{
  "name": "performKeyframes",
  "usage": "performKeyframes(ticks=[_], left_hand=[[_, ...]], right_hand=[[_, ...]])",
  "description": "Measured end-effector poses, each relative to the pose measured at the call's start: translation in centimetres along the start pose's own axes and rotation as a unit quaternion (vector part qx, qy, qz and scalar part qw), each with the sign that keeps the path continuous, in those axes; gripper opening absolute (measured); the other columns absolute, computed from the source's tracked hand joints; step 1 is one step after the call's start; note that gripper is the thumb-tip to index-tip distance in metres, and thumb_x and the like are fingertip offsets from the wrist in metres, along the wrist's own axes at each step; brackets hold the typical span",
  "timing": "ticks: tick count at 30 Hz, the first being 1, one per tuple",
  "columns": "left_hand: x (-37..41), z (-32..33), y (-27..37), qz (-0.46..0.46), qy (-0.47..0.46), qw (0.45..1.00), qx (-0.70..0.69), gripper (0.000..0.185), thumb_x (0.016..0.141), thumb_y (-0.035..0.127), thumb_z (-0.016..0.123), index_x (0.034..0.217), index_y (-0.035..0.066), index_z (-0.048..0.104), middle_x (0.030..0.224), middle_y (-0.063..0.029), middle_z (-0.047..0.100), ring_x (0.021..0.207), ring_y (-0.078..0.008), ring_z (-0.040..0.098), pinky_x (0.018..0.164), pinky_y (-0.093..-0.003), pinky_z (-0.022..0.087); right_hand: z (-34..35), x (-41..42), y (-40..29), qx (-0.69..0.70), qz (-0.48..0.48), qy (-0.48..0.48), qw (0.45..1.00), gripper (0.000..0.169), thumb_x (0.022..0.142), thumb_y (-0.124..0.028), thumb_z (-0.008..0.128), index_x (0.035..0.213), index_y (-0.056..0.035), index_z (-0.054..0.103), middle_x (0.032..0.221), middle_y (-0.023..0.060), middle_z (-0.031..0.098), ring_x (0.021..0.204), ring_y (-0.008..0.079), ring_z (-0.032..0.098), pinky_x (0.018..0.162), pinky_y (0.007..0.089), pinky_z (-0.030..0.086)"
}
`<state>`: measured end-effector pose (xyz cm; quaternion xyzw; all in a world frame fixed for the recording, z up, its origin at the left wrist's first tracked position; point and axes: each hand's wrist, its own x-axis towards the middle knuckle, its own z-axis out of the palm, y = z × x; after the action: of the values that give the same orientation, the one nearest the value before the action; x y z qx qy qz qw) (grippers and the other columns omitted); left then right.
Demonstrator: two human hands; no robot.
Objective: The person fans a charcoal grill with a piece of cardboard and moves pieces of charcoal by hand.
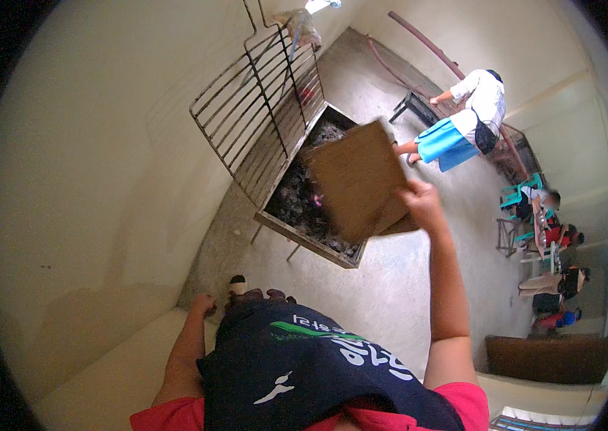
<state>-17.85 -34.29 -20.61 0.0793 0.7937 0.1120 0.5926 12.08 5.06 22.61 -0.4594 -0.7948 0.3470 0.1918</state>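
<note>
My right hand (422,202) grips the edge of a brown cardboard sheet (363,178), blurred, over a rectangular metal charcoal grill (309,235). Dark charcoal and grey ash (293,199) fill the grill's tray, with a small pinkish glow (318,200) near the sheet's left edge. The cardboard hides the middle and right of the tray. My left hand (205,305) hangs low by my side with curled fingers, near the wall and away from the grill; whether it holds anything is unclear. A black apron with printed writing (309,361) covers my front.
A wire grill rack (261,97) leans at the wall beside the grill, with a plastic bag (301,29) near its top. Beyond the grill, a person in a white top (479,102) bends by a dark metal stand (414,108). Several people are around a table (540,226) at right.
</note>
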Motion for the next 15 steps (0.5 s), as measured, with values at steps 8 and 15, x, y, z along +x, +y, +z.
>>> performKeyframes(ticks=[8, 15], left_hand=[[-0.9, -0.1, 0.2, 0.0, 0.018, 1.0, -0.004, 0.028, 0.082, 0.022, 0.054, 0.099, -0.001, 0.055, 0.072, -0.0136, 0.061, 0.054, -0.0222, 0.058, 0.049, -0.0353, 0.048], [-3.1, -0.9, 2.1, 0.079, 0.002, 0.996, -0.043, 0.03, 0.08, 0.022, 0.057, 0.101, 0.001, 0.055, 0.071, -0.0134, 0.06, 0.054, -0.0234, 0.057, 0.047, -0.0356, 0.046]], right_hand=[[1.6, -3.1, -3.1, 0.118, 0.019, -0.018, 0.993, 0.02, 0.08, -0.014, 0.058, 0.09, 0.0033, 0.06, 0.079, 0.0056, 0.062, 0.068, 0.0109, 0.055, 0.063, 0.0253, 0.044], [-3.8, -2.8, 3.0, -0.246, 0.038, 0.173, 0.953, 0.022, 0.078, -0.017, 0.058, 0.087, 0.003, 0.06, 0.077, 0.0157, 0.064, 0.064, 0.0232, 0.061, 0.06, 0.0312, 0.046]])
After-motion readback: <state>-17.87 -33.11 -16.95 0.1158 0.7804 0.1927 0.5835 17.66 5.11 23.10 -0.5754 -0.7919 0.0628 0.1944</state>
